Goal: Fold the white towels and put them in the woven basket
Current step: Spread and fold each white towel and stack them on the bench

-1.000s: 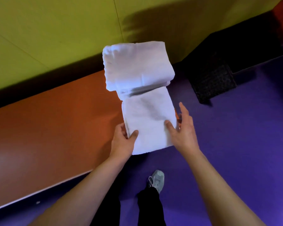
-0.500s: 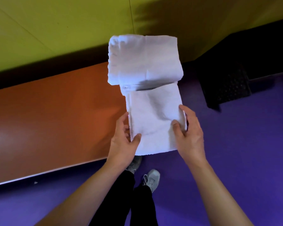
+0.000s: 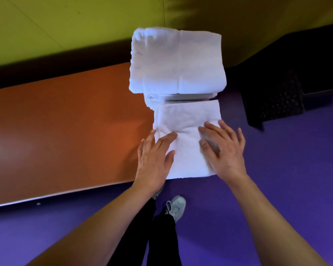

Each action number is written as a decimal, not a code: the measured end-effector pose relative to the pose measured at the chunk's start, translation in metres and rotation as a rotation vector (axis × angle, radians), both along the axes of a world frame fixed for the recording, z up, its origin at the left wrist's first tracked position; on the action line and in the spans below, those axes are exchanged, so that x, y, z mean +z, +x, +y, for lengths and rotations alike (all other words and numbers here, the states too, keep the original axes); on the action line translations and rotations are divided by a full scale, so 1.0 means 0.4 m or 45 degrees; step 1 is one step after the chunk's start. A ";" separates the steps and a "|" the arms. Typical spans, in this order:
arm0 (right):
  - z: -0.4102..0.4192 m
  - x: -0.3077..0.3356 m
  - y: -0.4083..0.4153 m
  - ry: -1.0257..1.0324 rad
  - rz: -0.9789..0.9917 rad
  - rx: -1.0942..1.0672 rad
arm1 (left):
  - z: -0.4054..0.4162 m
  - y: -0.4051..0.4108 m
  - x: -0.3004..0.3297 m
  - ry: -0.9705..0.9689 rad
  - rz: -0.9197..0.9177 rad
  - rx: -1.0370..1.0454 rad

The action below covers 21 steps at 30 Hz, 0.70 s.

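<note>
On the orange table (image 3: pixel 56 131), flat fingers (image 3: pixel 166 138) press the folded towel (image 3: pixel 186 131).

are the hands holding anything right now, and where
Nothing is gripped. Left hand and right hand lie flat, fingers straight, pressing the near folded towel at its side edges.

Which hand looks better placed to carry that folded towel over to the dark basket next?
Probably the right hand. It lies flat on the folded towel on the side nearer the woven basket, which sits on the floor to the right. The left hand rests at the towel's far edge, over the orange table.
</note>
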State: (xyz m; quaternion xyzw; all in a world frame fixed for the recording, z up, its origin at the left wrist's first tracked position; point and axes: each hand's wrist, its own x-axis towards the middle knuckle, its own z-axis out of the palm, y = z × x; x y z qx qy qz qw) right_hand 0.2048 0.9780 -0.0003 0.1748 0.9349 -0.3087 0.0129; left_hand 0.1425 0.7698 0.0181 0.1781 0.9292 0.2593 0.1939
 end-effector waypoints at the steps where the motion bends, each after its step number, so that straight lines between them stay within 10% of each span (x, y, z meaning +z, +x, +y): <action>1: -0.002 -0.005 -0.002 -0.046 -0.035 -0.030 | 0.002 -0.001 -0.012 0.003 -0.018 -0.004; 10: -0.013 0.016 -0.001 -0.667 -0.381 -0.193 | -0.001 -0.016 -0.033 0.280 -0.675 0.191; 21: 0.002 0.006 -0.042 -0.735 -0.452 -0.182 | 0.027 -0.039 -0.074 0.361 -0.615 0.303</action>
